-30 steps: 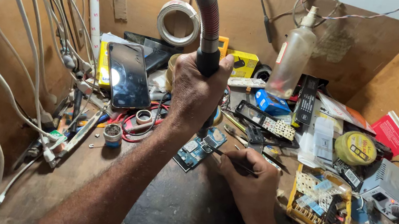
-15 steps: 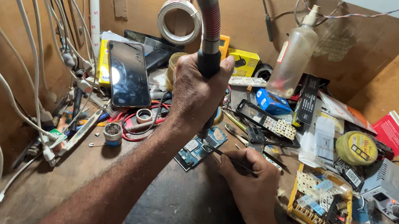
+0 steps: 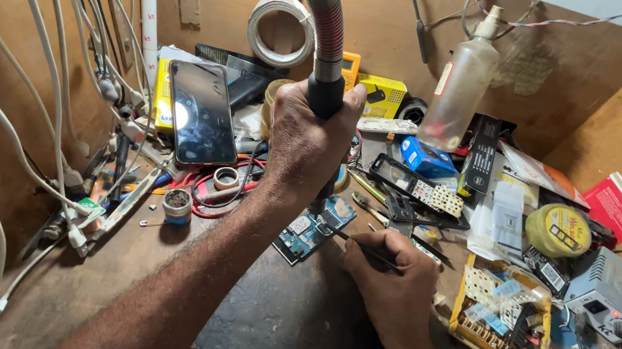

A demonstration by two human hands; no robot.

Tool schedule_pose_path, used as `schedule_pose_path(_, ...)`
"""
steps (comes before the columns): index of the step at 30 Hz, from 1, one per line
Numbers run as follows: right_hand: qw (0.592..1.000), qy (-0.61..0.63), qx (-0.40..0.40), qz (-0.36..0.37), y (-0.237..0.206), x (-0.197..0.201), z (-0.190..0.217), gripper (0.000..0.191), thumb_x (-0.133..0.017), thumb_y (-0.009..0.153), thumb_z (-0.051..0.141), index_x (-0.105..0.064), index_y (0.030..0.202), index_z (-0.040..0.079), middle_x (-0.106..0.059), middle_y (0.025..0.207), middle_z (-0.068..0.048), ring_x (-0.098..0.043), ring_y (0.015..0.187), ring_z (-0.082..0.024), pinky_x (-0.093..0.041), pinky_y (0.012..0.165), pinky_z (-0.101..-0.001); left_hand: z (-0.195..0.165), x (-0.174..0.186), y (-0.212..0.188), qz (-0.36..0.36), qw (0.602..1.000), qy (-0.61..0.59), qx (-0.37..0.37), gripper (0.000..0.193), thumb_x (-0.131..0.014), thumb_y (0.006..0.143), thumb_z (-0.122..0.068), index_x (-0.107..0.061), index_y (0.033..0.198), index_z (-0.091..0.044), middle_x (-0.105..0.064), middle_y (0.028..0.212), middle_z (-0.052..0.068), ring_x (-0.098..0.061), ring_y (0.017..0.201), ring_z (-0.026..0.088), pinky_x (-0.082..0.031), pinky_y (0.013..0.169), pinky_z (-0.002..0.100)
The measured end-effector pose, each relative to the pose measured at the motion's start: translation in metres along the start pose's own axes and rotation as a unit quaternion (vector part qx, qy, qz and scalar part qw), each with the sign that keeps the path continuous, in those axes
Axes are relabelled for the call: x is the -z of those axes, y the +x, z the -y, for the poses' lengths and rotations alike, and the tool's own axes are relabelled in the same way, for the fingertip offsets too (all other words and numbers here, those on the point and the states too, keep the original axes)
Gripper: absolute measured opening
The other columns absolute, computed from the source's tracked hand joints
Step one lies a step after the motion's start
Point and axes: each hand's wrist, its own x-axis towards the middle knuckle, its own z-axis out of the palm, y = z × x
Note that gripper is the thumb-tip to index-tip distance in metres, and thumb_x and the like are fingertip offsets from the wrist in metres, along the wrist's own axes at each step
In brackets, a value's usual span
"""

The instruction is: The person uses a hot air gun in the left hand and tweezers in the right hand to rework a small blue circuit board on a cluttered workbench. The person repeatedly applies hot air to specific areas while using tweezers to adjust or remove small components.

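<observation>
Hands unmoved, left hand [image 3: 307, 144] gripping hose [image 3: 330, 51]

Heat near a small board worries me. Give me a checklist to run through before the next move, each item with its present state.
1. Left hand grips the hot-air handle firmly: ok.
2. Nozzle aimed at the circuit board: cannot tell, the hand hides the tip.
3. Right hand holds the thin tool with its tip at the board: ok.
4. Board lying flat on the bench: ok.
5. Phone apart from the board: ok.
6. Red wires kept away from the board: not ok, they lie close beside it.
</observation>
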Motion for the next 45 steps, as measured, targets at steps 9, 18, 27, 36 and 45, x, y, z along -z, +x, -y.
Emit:
schedule_pose_path(9,0.999,-0.017,0.022,-0.021,-0.001,0.002,-0.001,0.014,-0.08,0.081,0.012,-0.078,0.089,0.001,-0.075,0.074,-0.001,-0.066,0.067,-0.004,-0.053,0.062,-0.0222,-0.001,0.001,-0.001,-0.005,1.0,0.009,0.001,0.035,-0.072,0.092,-0.025,-0.065,0.066,-0.003,-0.059,0.053,-0.002,-0.054,0.05,0.004,-0.044,0.046,0.028)
schedule_pose_path(18,0.996,0.083,-0.007,-0.034,0.003,0.008,-0.008,0.024,-0.076,0.085,0.007,-0.074,0.107,-0.002,-0.079,0.084,-0.007,-0.075,0.075,-0.01,-0.059,0.069,-0.021,-0.001,0.002,0.0,-0.022,0.998,0.042,-0.033,0.031,-0.072,0.091,-0.025,-0.067,0.07,-0.002,-0.06,0.052,-0.002,-0.056,0.049,0.005,-0.046,0.049,0.03)
schedule_pose_path(27,0.986,0.152,-0.037,-0.054,0.009,0.01,-0.017,0.025,-0.08,0.083,0.005,-0.078,0.106,-0.005,-0.073,0.082,-0.009,-0.069,0.071,-0.013,-0.057,0.066,-0.0265,-0.006,0.003,0.002,-0.012,0.999,0.036,-0.004,0.03,-0.072,0.091,-0.024,-0.068,0.071,-0.001,-0.061,0.053,0.0,-0.057,0.05,0.006,-0.046,0.047,0.03)
schedule_pose_path(36,0.982,0.165,-0.085,-0.046,0.017,0.003,-0.012,0.022,-0.072,0.091,0.013,-0.072,0.104,-0.005,-0.079,0.085,-0.015,-0.077,0.073,-0.019,-0.06,0.062,-0.0301,-0.007,0.0,0.004,0.019,1.0,-0.015,0.01,0.031,-0.068,0.093,-0.024,-0.067,0.071,-0.002,-0.061,0.053,-0.002,-0.057,0.049,0.005,-0.046,0.046,0.029)
schedule_pose_path(45,0.986,0.161,-0.027,-0.029,0.011,-0.002,-0.016,0.024,-0.071,0.09,0.012,-0.07,0.108,-0.004,-0.079,0.086,-0.013,-0.078,0.077,-0.017,-0.064,0.07,-0.028,-0.001,-0.006,0.006,0.007,0.998,0.044,-0.043,0.033,-0.07,0.092,-0.025,-0.065,0.069,-0.001,-0.058,0.049,0.0,-0.056,0.047,0.006,-0.045,0.047,0.032)
